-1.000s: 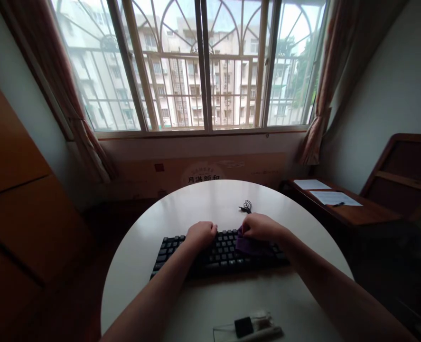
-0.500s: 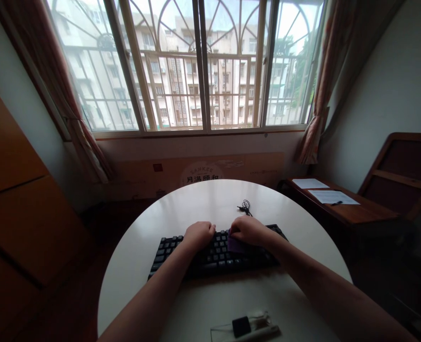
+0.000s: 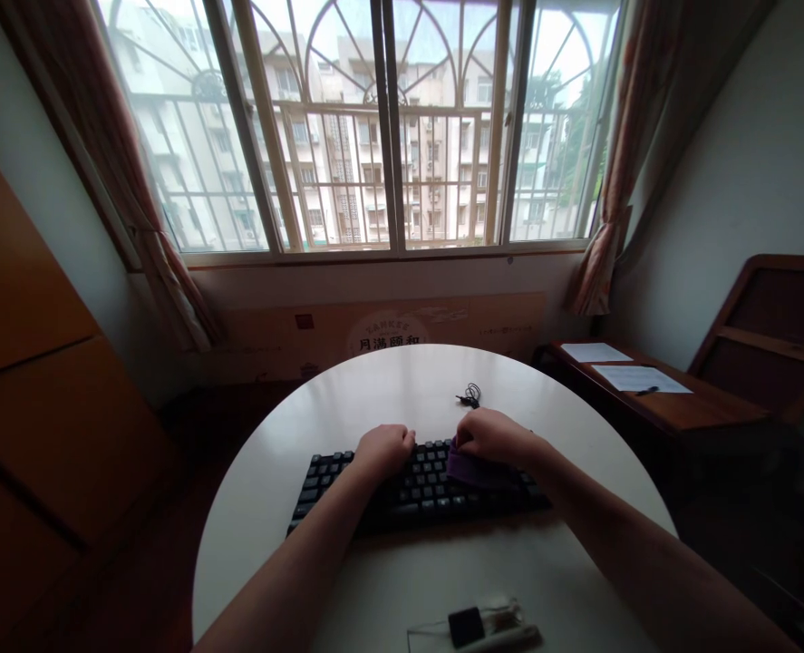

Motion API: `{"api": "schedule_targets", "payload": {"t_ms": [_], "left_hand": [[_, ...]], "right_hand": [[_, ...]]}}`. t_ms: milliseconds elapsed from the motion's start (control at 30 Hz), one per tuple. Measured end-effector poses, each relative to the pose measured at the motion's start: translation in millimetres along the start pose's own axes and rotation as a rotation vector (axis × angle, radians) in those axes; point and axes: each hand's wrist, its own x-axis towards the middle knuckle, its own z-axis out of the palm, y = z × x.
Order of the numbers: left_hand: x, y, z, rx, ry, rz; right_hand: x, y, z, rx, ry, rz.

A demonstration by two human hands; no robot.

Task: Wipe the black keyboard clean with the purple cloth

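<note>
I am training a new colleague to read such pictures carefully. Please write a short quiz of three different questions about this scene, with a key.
1. True or false: the right hand presses a purple cloth on the black keyboard.
2. Multiple choice: where is the left hand?
A. On the small black cable
B. On the far edge of the keyboard, closed in a fist
C. On the papers at the right
3. Short answer: what lies on the round white table just beyond the right hand?

Key
1. True.
2. B.
3. A small coiled black cable.
</note>
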Motion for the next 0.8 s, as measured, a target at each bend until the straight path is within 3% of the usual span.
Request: {"api": "schedule_targets", "payload": {"t_ms": [300,567,800], "left_hand": [[-1,1,-2.1,-0.005,-0.013,-0.012],[-1,0,-3.1,-0.017,-0.022,-0.012],[-2,1,-3.1,-0.013,-0.026,-0.009]], "right_hand": [[4,-13,7,0.024,0.028,-0.045],[-6,-4,-14,-0.045,-0.109,0.128],[-6,-4,-13,-0.059,-0.081,0.005]]}}
